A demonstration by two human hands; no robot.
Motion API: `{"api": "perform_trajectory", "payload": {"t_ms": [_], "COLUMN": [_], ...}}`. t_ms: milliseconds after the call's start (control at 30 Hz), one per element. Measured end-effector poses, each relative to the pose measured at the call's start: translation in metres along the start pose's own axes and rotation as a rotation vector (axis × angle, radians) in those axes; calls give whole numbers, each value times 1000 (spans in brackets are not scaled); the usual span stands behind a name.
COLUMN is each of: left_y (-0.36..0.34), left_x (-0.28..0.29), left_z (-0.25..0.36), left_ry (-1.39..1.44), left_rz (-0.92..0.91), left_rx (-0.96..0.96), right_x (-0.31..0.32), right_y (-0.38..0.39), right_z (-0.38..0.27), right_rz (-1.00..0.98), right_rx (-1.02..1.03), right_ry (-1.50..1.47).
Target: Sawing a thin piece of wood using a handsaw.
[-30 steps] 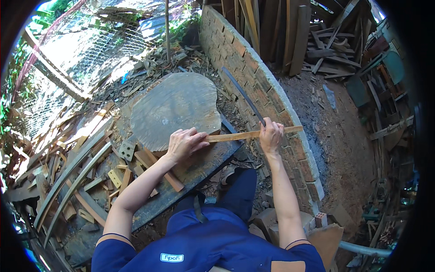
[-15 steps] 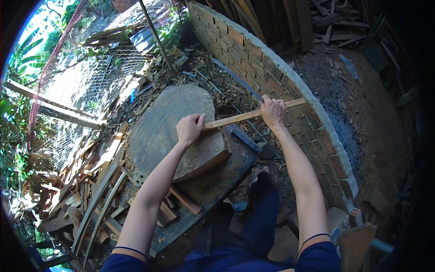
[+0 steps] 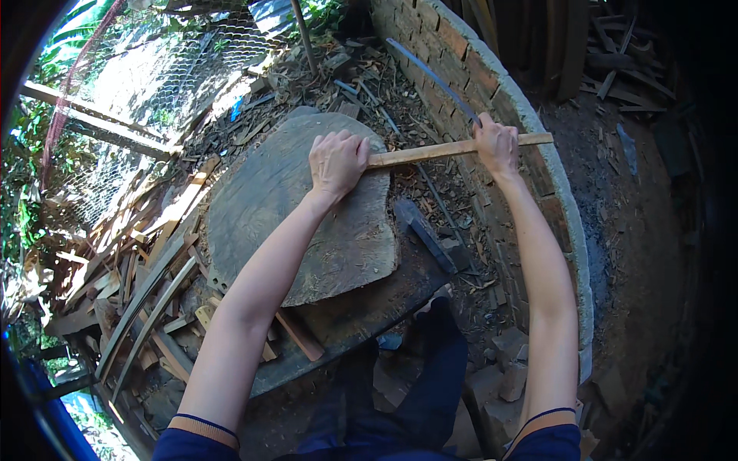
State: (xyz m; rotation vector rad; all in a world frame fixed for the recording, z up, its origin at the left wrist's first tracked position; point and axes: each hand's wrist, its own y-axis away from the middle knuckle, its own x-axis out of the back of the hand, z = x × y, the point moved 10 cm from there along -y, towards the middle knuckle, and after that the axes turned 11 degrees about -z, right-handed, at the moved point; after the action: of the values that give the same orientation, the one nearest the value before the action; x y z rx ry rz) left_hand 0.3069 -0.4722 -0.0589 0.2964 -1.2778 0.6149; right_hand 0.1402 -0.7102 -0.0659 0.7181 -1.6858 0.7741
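A narrow wooden strip (image 3: 423, 153) stretches between my two hands, its right end sticking out past my right fist. My left hand (image 3: 338, 163) is closed around its left end, over the far right part of a thick wooden block (image 3: 300, 223) with a flat, worn top. Farther right, beside the brick wall, my right hand (image 3: 498, 146) is wrapped around the same strip. A long, thin, bluish-grey curved piece (image 3: 437, 78), blade-like, runs away from my right fingers; whether they grip it, I cannot tell.
A curving brick wall (image 3: 492, 81) stands on the right. Scrap wood strips (image 3: 157, 307) pile up at the left, below wire mesh (image 3: 184, 69). A dark board (image 3: 338, 338) lies beneath the block. Dark bars (image 3: 430, 238) lie to its right, and broken pieces (image 3: 511, 376) near my legs.
Both hands have moved farther away from me over the block, carrying the wooden strip. The blade-like piece has shifted along with my right hand. The whole view has also turned.
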Motion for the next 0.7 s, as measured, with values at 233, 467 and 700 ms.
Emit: {"api": "perform_trajectory", "payload": {"t_ms": [233, 467, 700], "left_y": [-11, -10, -11], "left_x": [-12, -7, -10], "left_z": [0, -3, -13], "left_ry": [107, 124, 84], "left_rz": [-150, 20, -51], "left_rx": [176, 274, 318], "right_x": [8, 20, 16], "right_y": [-12, -12, -6], "right_z": [2, 1, -4], "right_rz": [64, 106, 31], "right_rx": [82, 79, -27], "right_ry": [94, 87, 140]}}
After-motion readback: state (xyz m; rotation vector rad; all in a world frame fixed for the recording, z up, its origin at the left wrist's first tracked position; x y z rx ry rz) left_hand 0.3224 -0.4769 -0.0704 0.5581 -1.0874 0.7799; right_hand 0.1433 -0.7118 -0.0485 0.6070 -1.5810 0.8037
